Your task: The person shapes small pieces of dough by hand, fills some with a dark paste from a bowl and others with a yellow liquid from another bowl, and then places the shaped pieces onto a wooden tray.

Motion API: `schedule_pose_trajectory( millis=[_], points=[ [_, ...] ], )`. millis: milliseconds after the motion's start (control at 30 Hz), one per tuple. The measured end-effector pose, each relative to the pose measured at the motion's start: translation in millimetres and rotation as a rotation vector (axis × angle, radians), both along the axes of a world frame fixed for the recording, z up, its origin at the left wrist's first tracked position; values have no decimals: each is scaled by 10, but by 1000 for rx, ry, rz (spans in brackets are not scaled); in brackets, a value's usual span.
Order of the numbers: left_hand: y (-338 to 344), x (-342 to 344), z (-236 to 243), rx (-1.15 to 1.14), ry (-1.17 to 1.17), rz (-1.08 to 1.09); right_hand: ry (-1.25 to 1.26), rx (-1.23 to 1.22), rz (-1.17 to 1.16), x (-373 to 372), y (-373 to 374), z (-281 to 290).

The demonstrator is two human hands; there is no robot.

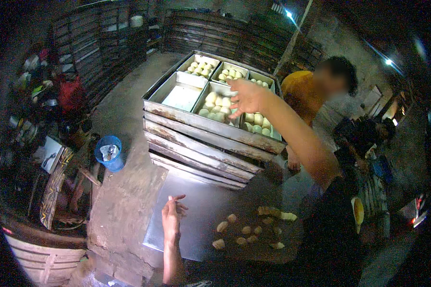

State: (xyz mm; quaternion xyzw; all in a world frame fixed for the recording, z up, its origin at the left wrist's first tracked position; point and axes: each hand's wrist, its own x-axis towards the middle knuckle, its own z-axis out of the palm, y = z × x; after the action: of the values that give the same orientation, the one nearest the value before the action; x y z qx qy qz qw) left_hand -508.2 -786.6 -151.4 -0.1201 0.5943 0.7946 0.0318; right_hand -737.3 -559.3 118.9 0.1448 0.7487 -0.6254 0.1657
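My right hand reaches over a stack of large metal trays, fingers spread, with nothing seen in it. Below it is a baking tin of pale round dough balls. Other tins of dough balls sit around it in the top tray. At the near left of that tray, one rectangular tin shows a bare bottom. My left hand hovers above the shiny metal tabletop, fingers loosely apart and nothing visible in them. Small dough pieces and a longer dough strip lie right of it.
A person in a yellow top bends close by at the stack's right; another person is farther right. A blue bucket stands on the floor at left. Dark slatted racks line the back, and clutter fills the left side.
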Motion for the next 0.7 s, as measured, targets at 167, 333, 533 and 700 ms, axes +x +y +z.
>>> schedule_pose_trajectory(
  millis=[167,333,533,700],
  points=[
    [-38,-384,216,-158,134,-54,562,817,559,-531,389,-191],
    [65,-952,1087,-391,634,-63,713,963,844,-973,434,-468],
    [150,-1407,1623,-690,904,-88,540,609,815,-1046,364,-637],
    [357,-1794,1837,-1025,1081,-89,724,772,687,-1050,499,-458]
  ],
)
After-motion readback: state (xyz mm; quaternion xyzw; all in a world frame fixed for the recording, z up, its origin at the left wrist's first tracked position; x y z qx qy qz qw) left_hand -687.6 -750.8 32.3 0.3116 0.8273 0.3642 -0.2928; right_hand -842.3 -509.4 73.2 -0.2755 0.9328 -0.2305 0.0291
